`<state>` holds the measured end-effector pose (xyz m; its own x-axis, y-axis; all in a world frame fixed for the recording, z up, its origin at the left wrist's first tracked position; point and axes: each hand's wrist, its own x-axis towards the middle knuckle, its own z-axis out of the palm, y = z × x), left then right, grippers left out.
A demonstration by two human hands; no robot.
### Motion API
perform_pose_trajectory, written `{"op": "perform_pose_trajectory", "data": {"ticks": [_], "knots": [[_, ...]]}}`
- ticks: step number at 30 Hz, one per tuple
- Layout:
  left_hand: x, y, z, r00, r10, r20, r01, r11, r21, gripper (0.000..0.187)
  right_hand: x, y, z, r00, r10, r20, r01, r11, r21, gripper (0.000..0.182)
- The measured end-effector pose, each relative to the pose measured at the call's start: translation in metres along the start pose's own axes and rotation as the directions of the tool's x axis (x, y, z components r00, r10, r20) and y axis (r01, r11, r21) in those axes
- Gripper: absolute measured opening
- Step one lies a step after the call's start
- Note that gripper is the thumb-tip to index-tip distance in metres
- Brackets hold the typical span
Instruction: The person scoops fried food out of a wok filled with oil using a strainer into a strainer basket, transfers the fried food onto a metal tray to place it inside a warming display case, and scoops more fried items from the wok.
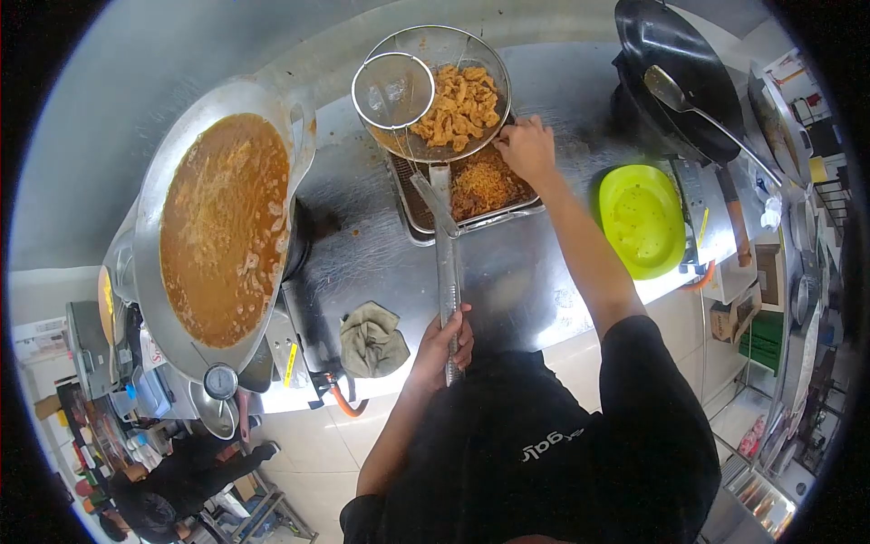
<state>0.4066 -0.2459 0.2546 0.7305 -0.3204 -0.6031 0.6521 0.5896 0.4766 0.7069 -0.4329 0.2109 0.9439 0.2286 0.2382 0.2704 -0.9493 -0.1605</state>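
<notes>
My left hand [441, 350] is wrapped round the long metal handle [449, 272] of a large mesh strainer [399, 143]. Browned fried pieces, which look like chicken, [460, 104] lie in its basket. A smaller round strainer [393, 91] rests over the left side of that basket. My right hand [526, 148] is at the basket's right rim, fingers curled together; whether they pinch the rim or a piece is hidden. Beneath the basket is a metal tray with a rack [419, 201], holding loose brown crumbs [485, 188].
At left stands a wide wok [149, 299] of bubbling brown oil [222, 236], a dial thermometer [220, 382] at its near edge. A crumpled cloth [372, 340] lies nearby. To the right are a green basin [642, 222] and a black wok [680, 72] with a ladle [669, 88]. Another person [181, 490] is at lower left.
</notes>
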Motion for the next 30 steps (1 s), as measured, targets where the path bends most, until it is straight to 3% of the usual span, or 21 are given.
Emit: {"op": "perform_pose_trajectory", "data": {"ticks": [10,16,18,21,23,24,26,29,30], "knots": [[0.000,0.000,0.000,1.000,-0.005,0.018,0.005,1.000,-0.014,0.031,-0.003,0.007,0.009,0.999,0.030,-0.033,-0.032,0.996,-0.078,0.019],[0.001,-0.001,-0.003,0.999,0.002,0.041,-0.001,1.000,-0.017,0.032,-0.001,-0.003,-0.033,0.995,0.041,-0.092,-0.033,0.995,0.093,0.015],[0.002,0.002,-0.003,0.999,-0.002,0.035,0.002,1.000,-0.001,0.033,0.025,-0.013,-0.072,0.966,0.026,-0.259,0.029,0.978,0.207,0.018],[-0.001,-0.001,-0.004,0.999,-0.029,0.027,0.030,1.000,-0.009,0.034,0.058,-0.025,-0.172,0.768,0.051,-0.639,0.242,0.900,0.362,0.025],[-0.002,0.000,-0.004,0.999,-0.031,0.027,0.032,0.999,-0.012,0.035,0.051,-0.044,-0.245,0.692,0.148,-0.707,0.373,0.765,0.525,0.024],[-0.003,0.001,-0.003,0.999,-0.031,0.029,0.032,0.999,-0.007,0.035,0.033,-0.060,-0.270,0.704,0.226,-0.674,0.428,0.622,0.656,0.023],[-0.006,0.003,-0.003,0.999,-0.030,0.030,0.030,1.000,0.005,0.036,-0.003,-0.063,-0.277,0.803,0.242,-0.544,0.311,0.609,0.729,0.021],[-0.003,-0.002,-0.004,0.999,0.003,0.034,-0.003,1.000,0.007,0.038,-0.033,-0.066,-0.221,0.908,0.089,-0.409,0.282,0.593,0.754,0.029],[-0.002,-0.005,-0.005,0.999,0.034,0.029,-0.033,0.999,-0.003,0.038,-0.047,-0.074,-0.198,0.968,0.055,-0.243,0.163,0.600,0.783,0.030]]}}
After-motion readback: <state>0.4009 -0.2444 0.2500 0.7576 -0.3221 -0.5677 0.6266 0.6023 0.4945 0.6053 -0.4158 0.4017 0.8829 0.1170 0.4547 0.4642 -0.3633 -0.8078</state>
